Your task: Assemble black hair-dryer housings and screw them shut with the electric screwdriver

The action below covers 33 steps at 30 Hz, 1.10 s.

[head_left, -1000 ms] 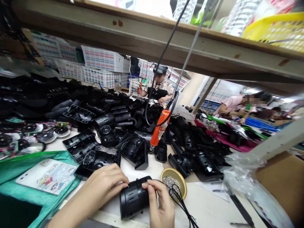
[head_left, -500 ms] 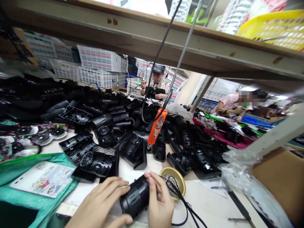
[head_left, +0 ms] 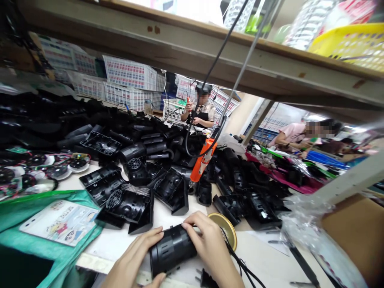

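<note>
One ribbed black cylinder (head_left: pixel 172 251), smooth hard plastic with short slots, lies on its side between your two hands at the pale worktop's (head_left: pixel 264 260) near edge.
Your left hand (head_left: pixel 135 254) grips its left end, fingers pressed together along the top, thumb low; your right hand (head_left: pixel 211 244) clasps the other end between thumb and bent fingers, though what lies under those fingertips is hidden. Beside it sit one round golden bowl (head_left: pixel 233 230) and one black plug (head_left: pixel 207 279) with two metal prongs; beyond stands one glossy orange driver (head_left: pixel 204 160).
</note>
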Each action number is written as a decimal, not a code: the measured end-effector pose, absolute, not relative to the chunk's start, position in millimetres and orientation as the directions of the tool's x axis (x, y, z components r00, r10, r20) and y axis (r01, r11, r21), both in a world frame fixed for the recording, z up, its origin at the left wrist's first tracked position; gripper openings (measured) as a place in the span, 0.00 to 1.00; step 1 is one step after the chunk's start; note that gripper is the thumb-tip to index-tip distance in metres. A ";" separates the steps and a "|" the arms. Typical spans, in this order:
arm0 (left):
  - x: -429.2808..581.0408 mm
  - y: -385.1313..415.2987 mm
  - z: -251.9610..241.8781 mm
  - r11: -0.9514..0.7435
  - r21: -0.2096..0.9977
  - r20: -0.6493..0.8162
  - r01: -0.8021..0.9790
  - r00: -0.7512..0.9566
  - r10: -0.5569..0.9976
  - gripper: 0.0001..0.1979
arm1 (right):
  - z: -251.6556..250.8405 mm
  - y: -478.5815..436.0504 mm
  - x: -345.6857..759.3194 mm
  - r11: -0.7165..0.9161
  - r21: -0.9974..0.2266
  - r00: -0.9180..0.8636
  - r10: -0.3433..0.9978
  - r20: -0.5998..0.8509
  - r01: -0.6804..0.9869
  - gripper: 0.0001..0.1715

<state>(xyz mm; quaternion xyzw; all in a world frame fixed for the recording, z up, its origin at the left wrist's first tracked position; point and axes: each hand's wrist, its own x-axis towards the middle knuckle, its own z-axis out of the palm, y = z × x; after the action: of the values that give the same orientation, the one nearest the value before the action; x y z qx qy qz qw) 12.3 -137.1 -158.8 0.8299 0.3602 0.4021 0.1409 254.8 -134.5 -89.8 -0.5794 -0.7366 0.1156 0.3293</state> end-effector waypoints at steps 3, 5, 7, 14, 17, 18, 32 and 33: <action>13.2 -135.2 -168.4 -0.708 0.546 0.588 0.447 0.398 0.704 0.34 | -81.7 -128.4 251.7 0.281 -0.506 -0.143 0.945 0.294 0.815 0.10; 15.0 -136.3 -172.8 -0.682 0.586 0.569 0.437 0.378 0.731 0.33 | -77.3 -125.1 249.8 0.277 -0.466 -0.162 0.949 0.271 0.840 0.10; 16.6 -137.4 -175.2 -0.661 0.611 0.546 0.436 0.372 0.751 0.34 | -73.8 -123.0 249.4 0.293 -0.426 -0.197 0.946 0.256 0.856 0.10; 19.3 -137.8 -185.7 -0.595 0.680 0.509 0.429 0.309 0.804 0.33 | -77.8 -123.2 251.7 0.404 -0.250 -0.343 0.904 0.256 0.880 0.10; 17.8 -137.6 -189.9 -0.601 0.676 0.502 0.427 0.330 0.799 0.33 | -81.9 -126.5 250.4 0.434 -0.168 -0.384 0.885 0.265 0.885 0.12; 17.3 -137.6 -190.7 -0.609 0.670 0.501 0.424 0.346 0.793 0.34 | -81.9 -128.4 249.7 0.439 -0.150 -0.391 0.881 0.268 0.886 0.12; 10.8 -131.8 -181.2 -0.460 0.790 0.366 0.407 0.289 0.885 0.29 | -72.5 -143.2 321.1 -0.001 -0.340 0.046 0.992 0.121 0.940 0.22; 11.4 -133.6 -181.4 -0.431 0.808 0.342 0.402 0.275 0.899 0.28 | -72.3 -140.4 328.5 -0.065 -0.324 0.092 0.993 0.069 0.944 0.22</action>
<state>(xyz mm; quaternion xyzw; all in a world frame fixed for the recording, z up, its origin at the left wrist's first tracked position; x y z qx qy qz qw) 11.4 -133.6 -181.4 0.7392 0.4399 0.4110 0.3020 328.5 -140.4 -72.3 -0.7248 -0.6682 0.0856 0.1443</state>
